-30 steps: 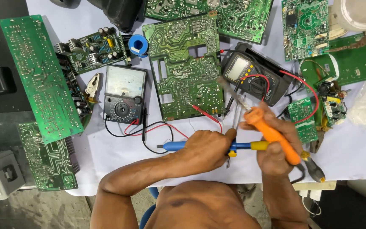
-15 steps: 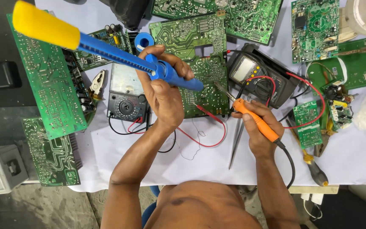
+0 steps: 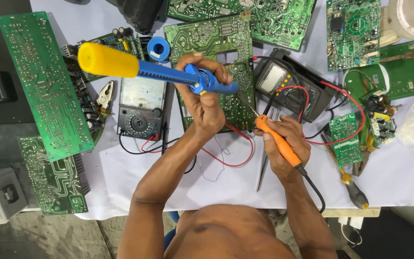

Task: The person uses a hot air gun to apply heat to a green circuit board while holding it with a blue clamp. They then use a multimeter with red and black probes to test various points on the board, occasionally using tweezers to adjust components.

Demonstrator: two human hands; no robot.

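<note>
My left hand (image 3: 206, 98) grips a blue desoldering pump (image 3: 168, 73) with a yellow plunger end; its nozzle points right, over a green circuit board (image 3: 216, 43). My right hand (image 3: 286, 146) holds an orange-handled soldering iron (image 3: 276, 141), whose thin tip reaches up-left onto the same board, close to the pump's nozzle. A black cable runs from the iron's handle back toward me.
An analog multimeter (image 3: 141, 106) lies left of the board, a digital multimeter (image 3: 283, 86) with red and black leads to its right. More green boards (image 3: 44, 86) ring the white tablecloth. Pliers (image 3: 105, 96), a blue solder spool (image 3: 159, 48), tweezers (image 3: 263, 165) and a screwdriver (image 3: 353, 187) lie about.
My left hand lifted the pump off the table and brought its nozzle to the board. My right hand swung the soldering iron so its tip rests on the board.
</note>
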